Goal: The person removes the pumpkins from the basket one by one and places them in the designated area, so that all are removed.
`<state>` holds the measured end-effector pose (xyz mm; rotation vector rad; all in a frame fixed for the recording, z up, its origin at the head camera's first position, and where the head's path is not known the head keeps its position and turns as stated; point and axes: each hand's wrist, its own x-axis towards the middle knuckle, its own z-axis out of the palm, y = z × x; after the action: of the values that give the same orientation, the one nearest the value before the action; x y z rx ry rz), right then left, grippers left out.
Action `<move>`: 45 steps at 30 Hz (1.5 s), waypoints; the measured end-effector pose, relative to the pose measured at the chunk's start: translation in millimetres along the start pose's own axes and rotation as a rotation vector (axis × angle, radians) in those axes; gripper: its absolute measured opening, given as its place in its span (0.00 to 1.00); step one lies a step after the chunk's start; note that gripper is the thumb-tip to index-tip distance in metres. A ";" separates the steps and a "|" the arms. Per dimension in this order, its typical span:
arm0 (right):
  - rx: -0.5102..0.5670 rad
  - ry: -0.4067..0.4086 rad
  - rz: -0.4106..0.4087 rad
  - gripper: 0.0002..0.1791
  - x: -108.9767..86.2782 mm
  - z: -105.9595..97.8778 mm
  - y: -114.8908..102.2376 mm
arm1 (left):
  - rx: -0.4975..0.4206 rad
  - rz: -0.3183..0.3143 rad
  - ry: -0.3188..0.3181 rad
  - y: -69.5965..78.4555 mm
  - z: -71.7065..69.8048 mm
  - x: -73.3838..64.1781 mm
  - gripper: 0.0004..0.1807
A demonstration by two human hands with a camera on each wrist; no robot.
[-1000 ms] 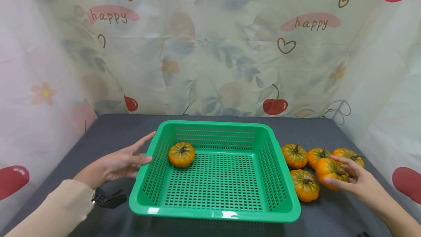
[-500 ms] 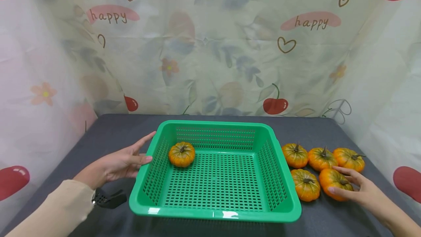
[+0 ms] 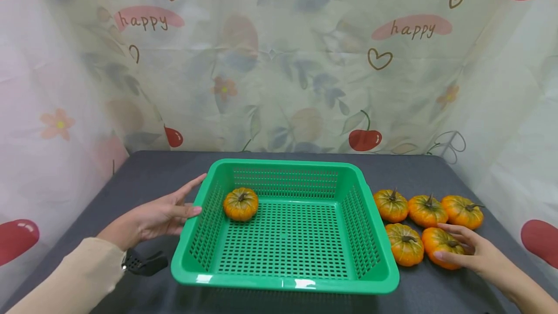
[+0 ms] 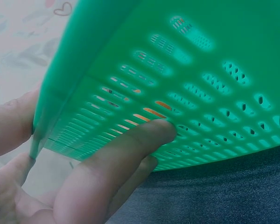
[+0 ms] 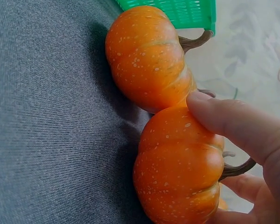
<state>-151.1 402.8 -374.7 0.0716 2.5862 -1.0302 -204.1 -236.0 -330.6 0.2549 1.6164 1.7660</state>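
A green plastic basket (image 3: pixel 285 289) sits mid-table, one small orange pumpkin (image 3: pixel 240 204) at the left inside it. My left hand (image 3: pixel 157 219) grips the basket's left rim; in the left wrist view the thumb (image 4: pixel 11 123) is over the rim and fingers (image 4: pixel 126 158) press the slotted outer wall. At the right, my right hand (image 3: pixel 475 251) holds a pumpkin (image 3: pixel 440 246) between thumb and fingers, with the stem toward the palm. In the right wrist view this held pumpkin (image 5: pixel 177 168) rests on the cloth, against or very near a neighbouring pumpkin (image 5: pixel 147 56).
Several more pumpkins stand right of the basket: a back row with a left one (image 3: pixel 391 206), a middle one (image 3: pixel 427 211) and a right one (image 3: pixel 463 211), and a front one (image 3: pixel 404 244). Dark cloth covers the table (image 3: pixel 165 173). A patterned curtain (image 3: pixel 279 86) encloses the back and sides.
My right hand has brought its pumpkin down and slightly right from over the back row to the cloth, then a little left toward the front pumpkin. The left hand and basket stay put.
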 end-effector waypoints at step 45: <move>-0.040 0.002 -0.031 0.47 -0.3 2.9 -2.0 | 0.015 -0.001 0.004 0.4 -0.1 -0.1 0.51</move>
<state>-150.3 399.4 -375.2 0.0226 2.6165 -0.9899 -204.2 -236.1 -330.2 0.2570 1.6327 1.7555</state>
